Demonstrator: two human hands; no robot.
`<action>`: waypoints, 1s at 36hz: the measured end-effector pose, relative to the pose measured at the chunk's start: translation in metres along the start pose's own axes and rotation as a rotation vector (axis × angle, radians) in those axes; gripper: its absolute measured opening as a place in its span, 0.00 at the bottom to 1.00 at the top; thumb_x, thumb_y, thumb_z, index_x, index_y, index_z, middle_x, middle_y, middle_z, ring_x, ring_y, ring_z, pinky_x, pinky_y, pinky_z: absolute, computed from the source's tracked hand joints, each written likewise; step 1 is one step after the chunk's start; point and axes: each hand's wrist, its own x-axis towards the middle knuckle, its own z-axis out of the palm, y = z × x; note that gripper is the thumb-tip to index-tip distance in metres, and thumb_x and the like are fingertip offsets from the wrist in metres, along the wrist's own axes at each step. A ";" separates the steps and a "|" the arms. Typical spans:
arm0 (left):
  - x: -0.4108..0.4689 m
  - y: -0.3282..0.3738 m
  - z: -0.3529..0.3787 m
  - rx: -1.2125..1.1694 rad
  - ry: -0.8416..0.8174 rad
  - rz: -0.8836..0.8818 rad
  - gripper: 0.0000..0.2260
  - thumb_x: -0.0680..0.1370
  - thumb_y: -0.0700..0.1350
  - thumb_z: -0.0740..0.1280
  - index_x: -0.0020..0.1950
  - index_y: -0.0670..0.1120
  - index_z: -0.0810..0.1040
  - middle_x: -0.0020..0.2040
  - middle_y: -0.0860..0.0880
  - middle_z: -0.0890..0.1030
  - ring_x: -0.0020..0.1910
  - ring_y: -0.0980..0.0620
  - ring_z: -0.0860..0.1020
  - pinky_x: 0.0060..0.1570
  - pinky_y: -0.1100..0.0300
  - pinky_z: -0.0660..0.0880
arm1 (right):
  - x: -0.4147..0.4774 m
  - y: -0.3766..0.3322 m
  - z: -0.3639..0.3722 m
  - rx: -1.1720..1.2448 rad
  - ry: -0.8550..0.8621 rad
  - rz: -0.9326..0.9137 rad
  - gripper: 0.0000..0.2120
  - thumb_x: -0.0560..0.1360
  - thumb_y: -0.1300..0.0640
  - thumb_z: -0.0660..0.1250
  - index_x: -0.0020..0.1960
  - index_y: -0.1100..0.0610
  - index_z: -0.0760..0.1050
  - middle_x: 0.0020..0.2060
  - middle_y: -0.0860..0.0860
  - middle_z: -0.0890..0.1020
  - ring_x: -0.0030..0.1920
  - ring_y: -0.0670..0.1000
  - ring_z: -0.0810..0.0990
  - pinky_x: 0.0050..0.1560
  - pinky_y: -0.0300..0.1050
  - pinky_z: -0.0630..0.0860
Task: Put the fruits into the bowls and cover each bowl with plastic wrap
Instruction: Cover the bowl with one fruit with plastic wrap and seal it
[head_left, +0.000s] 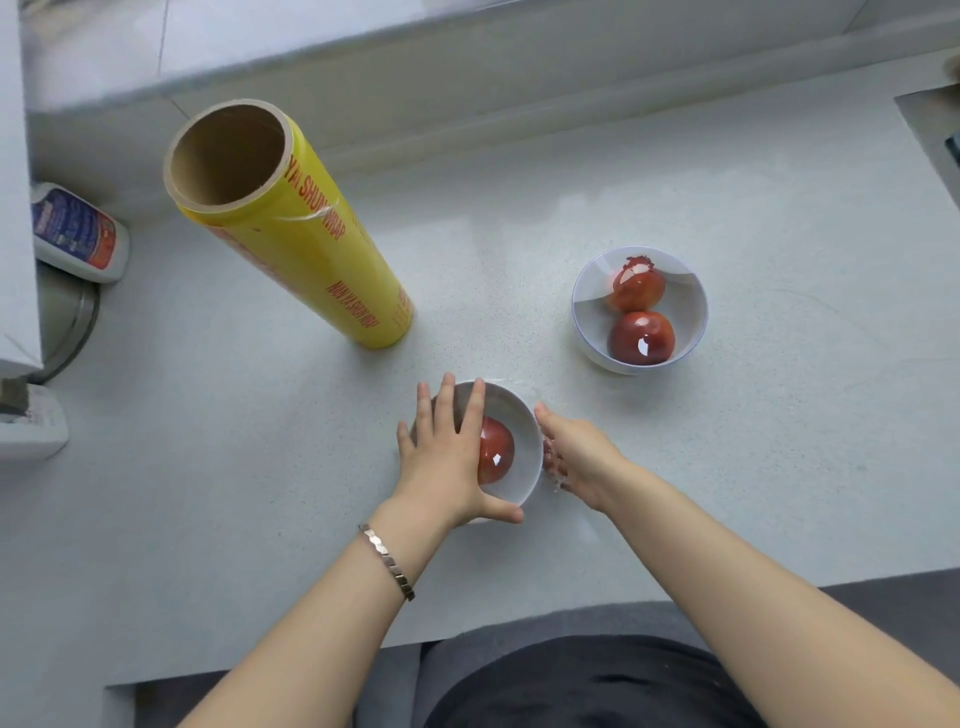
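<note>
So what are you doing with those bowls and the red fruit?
A person is covering bowls of fruit with plastic wrap. The left hand lies flat over the near bowl, which holds one red fruit, while the right hand presses clear wrap against the bowl's side. The far bowl holds two red fruits and looks already covered with shiny wrap. The yellow roll of wrap stands on the counter, untouched.

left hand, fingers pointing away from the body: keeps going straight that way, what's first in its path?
Probably the plastic wrap roll. The left hand lies over the near bowl, fingers pointing away and slightly left; the countertop between looks bare. Depth uncertain; it might pass just right of the roll's base.
</note>
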 end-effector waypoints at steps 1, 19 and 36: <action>0.000 0.000 0.000 -0.003 0.004 0.002 0.61 0.59 0.65 0.75 0.75 0.52 0.33 0.75 0.46 0.33 0.73 0.42 0.32 0.71 0.40 0.46 | 0.000 0.000 -0.001 0.041 -0.008 0.022 0.17 0.77 0.46 0.61 0.38 0.58 0.73 0.30 0.53 0.70 0.28 0.50 0.67 0.31 0.41 0.63; 0.000 -0.001 0.000 -0.004 0.024 0.009 0.61 0.59 0.65 0.75 0.75 0.52 0.34 0.76 0.46 0.36 0.74 0.41 0.35 0.72 0.40 0.49 | -0.010 -0.007 -0.033 0.106 -0.254 0.114 0.08 0.76 0.57 0.63 0.39 0.57 0.72 0.28 0.48 0.66 0.20 0.41 0.62 0.25 0.31 0.60; 0.001 0.008 0.005 -0.039 0.033 -0.072 0.61 0.59 0.65 0.74 0.74 0.50 0.33 0.75 0.45 0.37 0.74 0.39 0.35 0.71 0.37 0.50 | -0.009 0.001 0.020 -0.199 0.470 -0.554 0.09 0.81 0.56 0.51 0.44 0.59 0.64 0.31 0.48 0.69 0.32 0.45 0.68 0.30 0.37 0.62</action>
